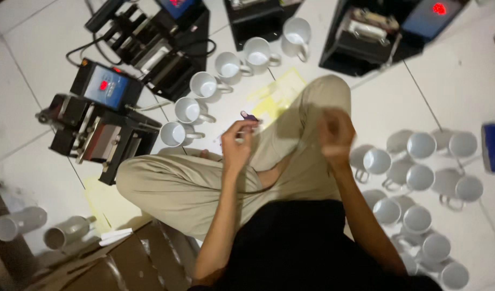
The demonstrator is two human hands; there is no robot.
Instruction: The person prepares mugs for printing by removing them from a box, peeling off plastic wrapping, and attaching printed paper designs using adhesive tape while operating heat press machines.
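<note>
A person sits cross-legged on a white tiled floor (463, 81) among white ceramic mugs and black mug-press machines.

Both hands are raised over the beige-trousered knees — the left hand (237, 144) pinches a small, thin pale strip (242, 134) between fingertips, a small purple-handled tool (249, 116) just beyond the fingers. The right hand (336, 134) is blurred; its grip cannot be told. A curved row of mugs (204, 86) lies beyond the left fingers, a cluster of mugs (420, 178) outside the right.
</note>
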